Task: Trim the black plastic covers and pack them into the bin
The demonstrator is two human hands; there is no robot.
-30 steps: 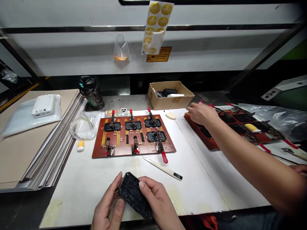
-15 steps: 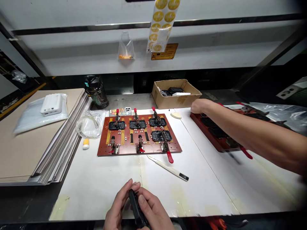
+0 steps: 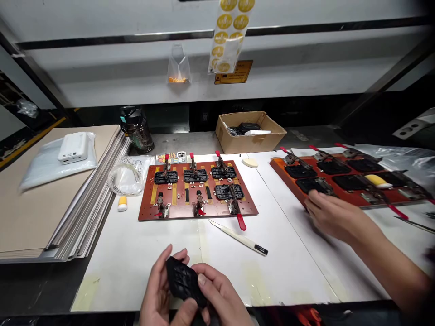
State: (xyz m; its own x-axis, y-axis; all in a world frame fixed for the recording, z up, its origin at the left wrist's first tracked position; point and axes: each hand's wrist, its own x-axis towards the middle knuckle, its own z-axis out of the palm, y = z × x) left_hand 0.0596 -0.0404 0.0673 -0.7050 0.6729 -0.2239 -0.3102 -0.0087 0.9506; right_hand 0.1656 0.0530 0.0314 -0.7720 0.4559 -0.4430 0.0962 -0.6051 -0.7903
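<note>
2 hands (image 3: 219, 290) around 1 black plastic part (image 3: 183, 280)

The plate (image 3: 185, 281) is matt, ribbed black plastic — the fixture board (image 3: 217, 210) glossy, its clamps (image 3: 234, 207) dull metal.

The view is taken from a camera worn on the head, pointed forward and down across a white table (image 3: 292, 271). The left hand (image 3: 158, 285) and right hand (image 3: 220, 290) are seen close by at the frame's bottom, a pale wall (image 3: 112, 77) farther off at its top.
</note>
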